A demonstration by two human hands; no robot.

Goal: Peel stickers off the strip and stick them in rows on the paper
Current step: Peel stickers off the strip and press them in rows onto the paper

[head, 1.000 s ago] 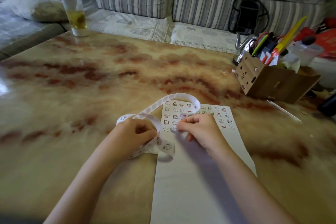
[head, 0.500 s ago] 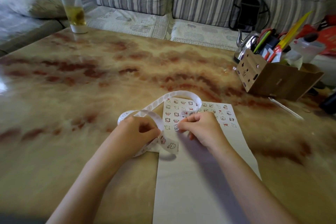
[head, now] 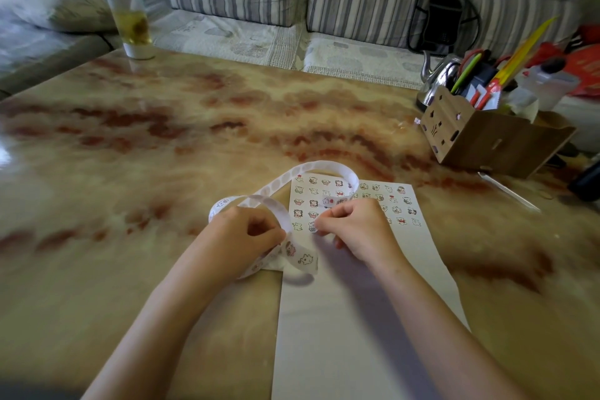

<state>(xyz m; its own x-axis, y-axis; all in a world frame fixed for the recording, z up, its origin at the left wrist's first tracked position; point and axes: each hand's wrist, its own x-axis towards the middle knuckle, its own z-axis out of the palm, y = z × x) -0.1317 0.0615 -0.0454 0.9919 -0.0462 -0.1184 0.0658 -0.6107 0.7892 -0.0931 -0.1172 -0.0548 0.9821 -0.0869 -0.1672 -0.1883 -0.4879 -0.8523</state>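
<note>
White strip (head: 311, 166) curls in 1 loop from the left hand (head: 240, 237), out over the far-left corner of the paper (head: 341, 318) and back toward the right hand (head: 357, 230). Its loose end points at the person across the paper's left edge. Left hand grips the strip. Right hand pinches what looks like a sticker (head: 312, 227) low over the nearest row. Paper's long axis runs away from the person on the marble table (head: 162, 140). Risk: the loop drags over stuck rows, or the sticker lands crooked or folds.
</note>
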